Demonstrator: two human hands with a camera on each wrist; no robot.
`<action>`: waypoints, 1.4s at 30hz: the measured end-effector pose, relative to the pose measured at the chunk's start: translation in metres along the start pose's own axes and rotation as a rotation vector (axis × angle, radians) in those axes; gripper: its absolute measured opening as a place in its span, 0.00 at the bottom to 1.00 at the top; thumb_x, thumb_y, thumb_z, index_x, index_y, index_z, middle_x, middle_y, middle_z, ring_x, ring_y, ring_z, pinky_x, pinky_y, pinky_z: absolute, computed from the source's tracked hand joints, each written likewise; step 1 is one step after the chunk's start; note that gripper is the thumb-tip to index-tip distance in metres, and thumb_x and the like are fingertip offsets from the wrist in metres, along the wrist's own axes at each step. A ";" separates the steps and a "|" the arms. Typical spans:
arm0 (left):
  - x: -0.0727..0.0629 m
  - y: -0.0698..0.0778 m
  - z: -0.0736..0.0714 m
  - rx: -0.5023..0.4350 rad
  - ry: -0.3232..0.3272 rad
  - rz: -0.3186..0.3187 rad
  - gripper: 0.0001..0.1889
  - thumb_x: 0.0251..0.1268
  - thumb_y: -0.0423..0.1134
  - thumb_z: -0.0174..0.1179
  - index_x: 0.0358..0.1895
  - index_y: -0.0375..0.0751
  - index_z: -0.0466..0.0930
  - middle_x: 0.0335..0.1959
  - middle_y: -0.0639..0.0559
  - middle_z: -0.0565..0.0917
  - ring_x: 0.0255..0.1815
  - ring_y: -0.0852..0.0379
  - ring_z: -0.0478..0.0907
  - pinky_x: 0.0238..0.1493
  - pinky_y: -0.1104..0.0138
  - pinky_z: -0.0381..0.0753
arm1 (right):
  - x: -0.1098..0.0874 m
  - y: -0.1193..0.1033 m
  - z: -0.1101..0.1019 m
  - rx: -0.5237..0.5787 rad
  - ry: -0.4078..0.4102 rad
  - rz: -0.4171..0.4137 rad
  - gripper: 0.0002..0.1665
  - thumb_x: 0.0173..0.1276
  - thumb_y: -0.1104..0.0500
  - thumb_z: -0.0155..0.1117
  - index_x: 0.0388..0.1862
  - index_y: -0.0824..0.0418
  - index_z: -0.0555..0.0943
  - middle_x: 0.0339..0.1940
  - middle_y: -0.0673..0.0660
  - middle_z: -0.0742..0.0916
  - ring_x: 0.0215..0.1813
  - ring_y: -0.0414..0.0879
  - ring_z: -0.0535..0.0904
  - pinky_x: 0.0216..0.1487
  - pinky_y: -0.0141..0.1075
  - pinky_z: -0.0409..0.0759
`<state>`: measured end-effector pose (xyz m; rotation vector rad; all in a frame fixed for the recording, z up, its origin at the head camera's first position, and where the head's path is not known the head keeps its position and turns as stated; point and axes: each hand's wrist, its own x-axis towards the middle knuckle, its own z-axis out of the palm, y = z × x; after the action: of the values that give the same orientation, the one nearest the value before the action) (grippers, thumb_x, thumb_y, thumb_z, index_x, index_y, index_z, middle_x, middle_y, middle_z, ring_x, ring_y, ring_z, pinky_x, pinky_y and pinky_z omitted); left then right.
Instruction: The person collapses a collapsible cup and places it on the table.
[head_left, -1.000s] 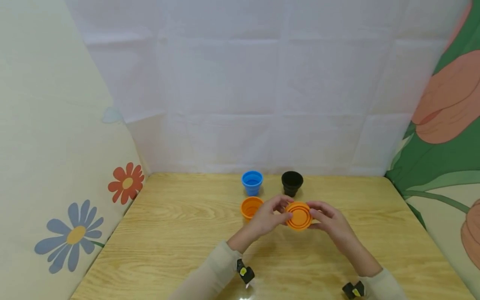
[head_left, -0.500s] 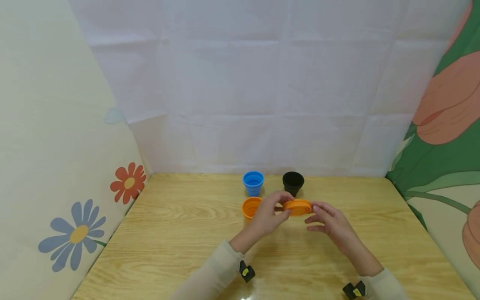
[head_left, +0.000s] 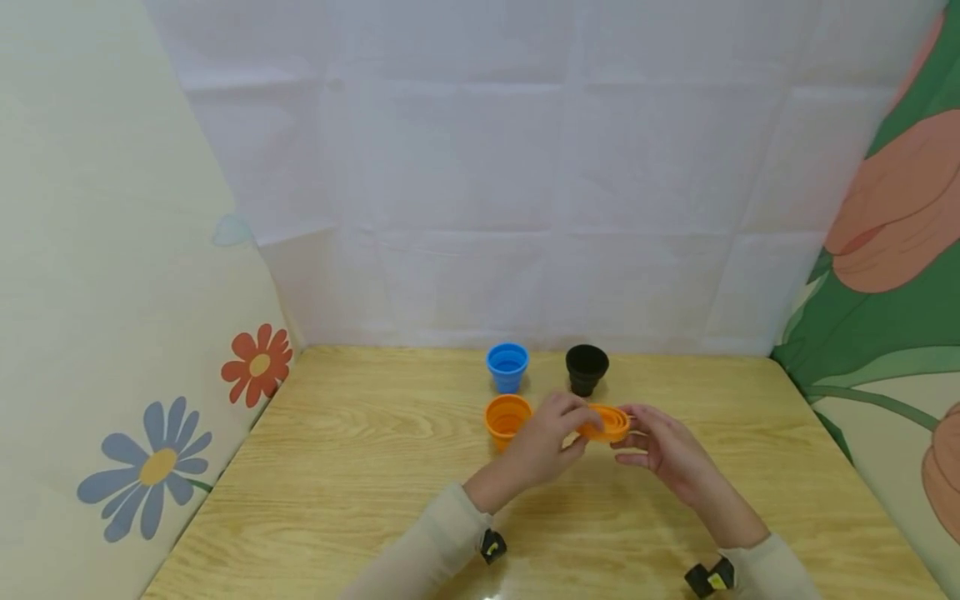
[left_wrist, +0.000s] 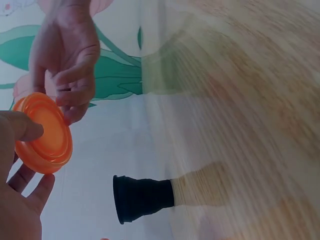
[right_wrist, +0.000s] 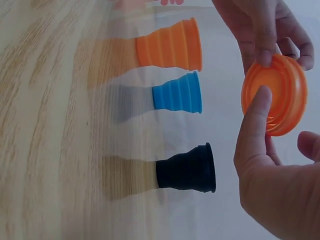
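Observation:
A flattened orange collapsible cup (head_left: 609,423) is held above the table, its rings pressed into a disc. My left hand (head_left: 546,440) pinches its edge; in the left wrist view the thumb lies over the disc (left_wrist: 50,131) and fingers sit behind it. At the cup's right side is my right hand (head_left: 667,454), its fingers (right_wrist: 256,122) touching the disc and its thumb apart from it. An expanded orange cup (head_left: 504,417) stands upright just left of the left hand. Behind are an upright blue cup (head_left: 507,367) and a black cup (head_left: 587,369).
The wooden table (head_left: 360,467) runs back to a white cloth wall (head_left: 450,167). Flower-printed cloth (head_left: 112,292) borders it on the left, and a green leaf-and-flower print (head_left: 877,350) on the right. Dark wrist cameras (head_left: 492,546) sit at both cuffs.
The flattened cup has tipped from facing the head camera to nearly edge-on, then partly back, shifting slightly right. My right hand's grip has loosened. The standing cups keep their places.

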<state>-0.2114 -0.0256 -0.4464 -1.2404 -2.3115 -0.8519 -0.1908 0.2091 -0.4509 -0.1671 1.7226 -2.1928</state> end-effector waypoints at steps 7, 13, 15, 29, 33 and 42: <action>-0.001 0.002 0.000 0.206 -0.076 0.163 0.13 0.66 0.30 0.65 0.49 0.50 0.86 0.46 0.52 0.82 0.48 0.54 0.74 0.52 0.71 0.79 | -0.002 -0.005 0.002 -0.031 0.034 0.027 0.14 0.82 0.51 0.51 0.58 0.58 0.75 0.50 0.50 0.85 0.49 0.43 0.84 0.48 0.37 0.87; -0.003 0.001 0.003 0.315 -0.102 0.236 0.14 0.65 0.31 0.67 0.49 0.54 0.86 0.45 0.55 0.80 0.49 0.57 0.73 0.54 0.73 0.77 | -0.003 -0.004 0.003 -0.061 0.054 0.025 0.15 0.81 0.56 0.55 0.59 0.62 0.72 0.48 0.51 0.84 0.48 0.44 0.84 0.48 0.36 0.86; -0.004 0.000 0.004 0.315 -0.092 0.254 0.15 0.63 0.30 0.69 0.49 0.54 0.86 0.44 0.55 0.80 0.49 0.57 0.73 0.54 0.72 0.77 | -0.003 -0.003 0.003 -0.071 0.070 0.027 0.16 0.80 0.56 0.55 0.60 0.63 0.71 0.49 0.52 0.83 0.48 0.44 0.84 0.49 0.37 0.86; -0.007 0.000 0.006 0.424 -0.030 0.393 0.11 0.67 0.36 0.68 0.48 0.56 0.87 0.44 0.55 0.82 0.49 0.56 0.75 0.57 0.69 0.78 | -0.004 -0.001 0.003 -0.082 0.090 0.024 0.19 0.80 0.57 0.54 0.64 0.65 0.69 0.50 0.52 0.82 0.48 0.44 0.83 0.50 0.38 0.86; -0.008 0.001 0.005 0.446 -0.036 0.399 0.12 0.67 0.36 0.68 0.49 0.57 0.87 0.45 0.55 0.83 0.51 0.56 0.75 0.58 0.69 0.77 | -0.004 -0.001 0.003 -0.088 0.107 0.025 0.20 0.80 0.57 0.54 0.64 0.65 0.69 0.50 0.52 0.83 0.49 0.44 0.83 0.50 0.38 0.86; -0.010 -0.001 0.005 0.193 -0.055 0.181 0.18 0.65 0.37 0.67 0.58 0.47 0.80 0.58 0.48 0.78 0.58 0.53 0.73 0.62 0.65 0.77 | -0.005 -0.001 0.000 -0.110 0.151 -0.002 0.18 0.80 0.57 0.54 0.62 0.64 0.71 0.49 0.52 0.83 0.49 0.45 0.83 0.50 0.39 0.86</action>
<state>-0.2071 -0.0284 -0.4563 -1.3757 -2.2203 -0.5269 -0.1866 0.2107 -0.4495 -0.0306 1.9260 -2.1614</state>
